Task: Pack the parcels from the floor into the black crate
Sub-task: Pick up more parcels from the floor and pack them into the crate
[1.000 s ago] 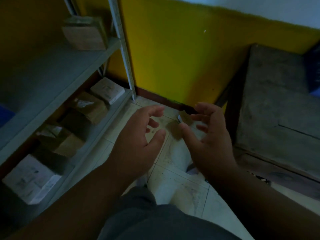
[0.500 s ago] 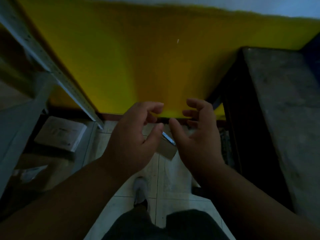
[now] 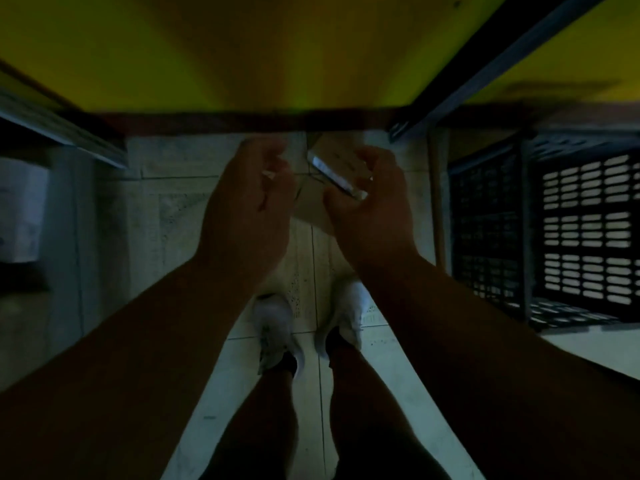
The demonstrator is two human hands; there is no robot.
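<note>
A small brown cardboard parcel [image 3: 334, 162] with a strip of shiny tape along one edge lies tilted on the tiled floor by the yellow wall. My right hand [image 3: 372, 206] curls around its right end, fingers on top and thumb under the taped edge. My left hand [image 3: 247, 209] hovers just left of the parcel with its fingers apart and nothing in it. The black slatted crate [image 3: 488, 237] stands on the floor at the right, under a dark table, an arm's length from the parcel. Its inside looks empty as far as I can see.
A grey metal shelf [image 3: 69, 136] runs along the left, with a pale parcel [image 3: 20, 209] below it. A dark table edge [image 3: 485, 71] overhangs the crate. My white shoes [image 3: 277, 327] stand on the tiles right behind the hands.
My view has tipped down and swung right, bringing the crate into sight. Both hands dropped toward the floor, and the right hand has closed around the parcel.
</note>
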